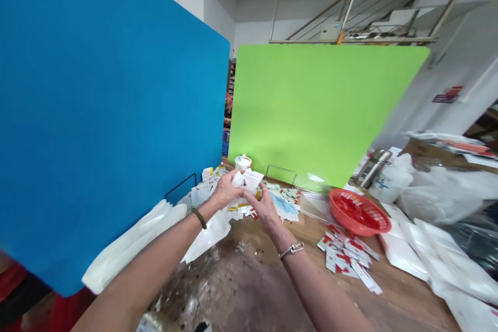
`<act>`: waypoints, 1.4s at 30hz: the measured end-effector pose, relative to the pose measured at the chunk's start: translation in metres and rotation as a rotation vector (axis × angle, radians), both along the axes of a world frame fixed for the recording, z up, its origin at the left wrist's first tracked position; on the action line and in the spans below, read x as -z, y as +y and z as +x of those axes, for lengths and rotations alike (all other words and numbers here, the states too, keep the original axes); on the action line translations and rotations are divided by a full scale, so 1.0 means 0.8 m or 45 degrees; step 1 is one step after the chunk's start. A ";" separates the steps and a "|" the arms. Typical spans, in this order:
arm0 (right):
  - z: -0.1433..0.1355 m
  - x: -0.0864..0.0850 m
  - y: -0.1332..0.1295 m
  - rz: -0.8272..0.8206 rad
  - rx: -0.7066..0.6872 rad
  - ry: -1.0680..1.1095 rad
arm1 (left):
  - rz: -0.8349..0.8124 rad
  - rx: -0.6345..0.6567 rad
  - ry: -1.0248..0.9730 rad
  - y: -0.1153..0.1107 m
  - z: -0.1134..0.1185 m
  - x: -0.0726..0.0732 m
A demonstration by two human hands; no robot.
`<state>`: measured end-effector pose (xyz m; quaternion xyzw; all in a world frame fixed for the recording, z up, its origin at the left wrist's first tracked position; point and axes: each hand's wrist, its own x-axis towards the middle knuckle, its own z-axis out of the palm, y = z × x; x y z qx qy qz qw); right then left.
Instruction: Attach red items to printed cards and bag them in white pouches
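My left hand [226,189] and my right hand [265,206] meet over the far part of the wooden table. Between them is a small white printed packet [252,180], held up off the table. The fingers of both hands close on its edges; its print is too small to read. Behind and below the hands lie several white packets [210,181], some with yellow edges. A light-blue and white sheet [285,206] lies just right of my right hand. A lidded white cup [243,162] stands right behind the packet.
A red plastic basket [360,212] stands at the right, with red-and-white cards [346,253] in front. White plastic bags [439,192] and a steel thermos [374,167] are farther right. Blue [116,104] and green [322,114] panels border the table. White sheets [136,238] lie left.
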<state>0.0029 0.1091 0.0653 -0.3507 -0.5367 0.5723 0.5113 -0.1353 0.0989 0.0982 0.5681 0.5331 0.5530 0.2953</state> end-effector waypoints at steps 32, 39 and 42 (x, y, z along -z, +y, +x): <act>0.088 0.075 -0.052 -0.582 -0.086 0.459 | -0.436 0.059 -0.723 -0.030 0.075 0.055; 0.116 0.089 -0.069 -0.608 -0.066 0.468 | -0.416 -0.028 -0.492 -0.042 0.048 0.070; 0.130 0.098 -0.077 -0.674 -0.077 0.463 | -0.456 -0.017 -0.316 -0.047 0.008 0.064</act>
